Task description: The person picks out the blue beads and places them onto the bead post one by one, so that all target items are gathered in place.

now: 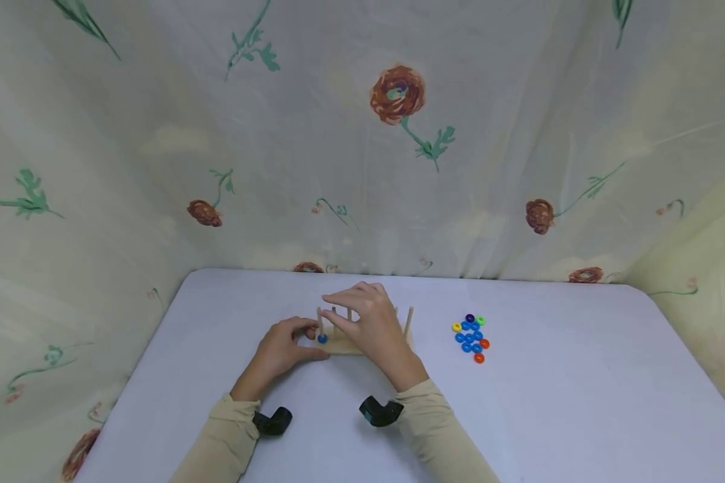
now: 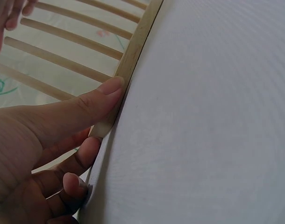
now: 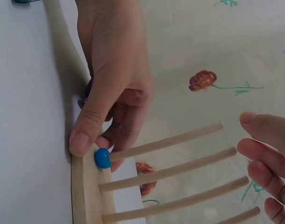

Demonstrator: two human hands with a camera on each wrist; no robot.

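Note:
A pale wooden peg board [image 1: 343, 346] with a row of upright pegs stands on the table. My left hand [image 1: 280, 349] grips its left end, thumb along the front edge and fingers behind. One blue ring [image 3: 103, 158] sits at the foot of the leftmost peg [image 3: 168, 141], close to the left thumb. Above the board is my right hand [image 1: 371, 323], thumb and fingers apart near the peg tops with nothing between them; it hides part of the board and some pegs. A small dark patch shows by the left hand's lower fingers [image 2: 73, 184]; I cannot tell what it is.
To the right of the board lies a loose cluster of rings [image 1: 469, 337], mostly blue, with orange, yellow, green and dark purple ones at its edges. A white-covered table [image 1: 567, 382] reaches back to a flowered curtain [image 1: 471, 221]. Both wrists carry black cameras.

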